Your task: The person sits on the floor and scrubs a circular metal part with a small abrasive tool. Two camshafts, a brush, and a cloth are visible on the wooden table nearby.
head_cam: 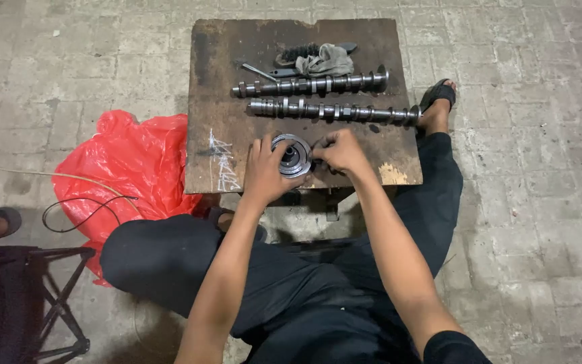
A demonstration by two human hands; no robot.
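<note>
A round metal gear part [293, 154] rests on the near edge of a dark, worn wooden board [223, 101]. My left hand [264, 170] grips its left side. My right hand [339, 151] has its fingers closed on the part's right rim. Beyond my hands two long metal camshafts [311, 85] [335, 111] lie side by side across the board. Behind them sit a grey rag [326, 62], a wire brush [298, 52] and a small metal tool [259, 71].
A crumpled red plastic bag [133, 165] lies on the paved floor left of the board, with a thin cable [82, 202] looping over it. A dark folding stool [28, 296] stands at the lower left. My sandalled foot [438, 101] rests beside the board's right edge.
</note>
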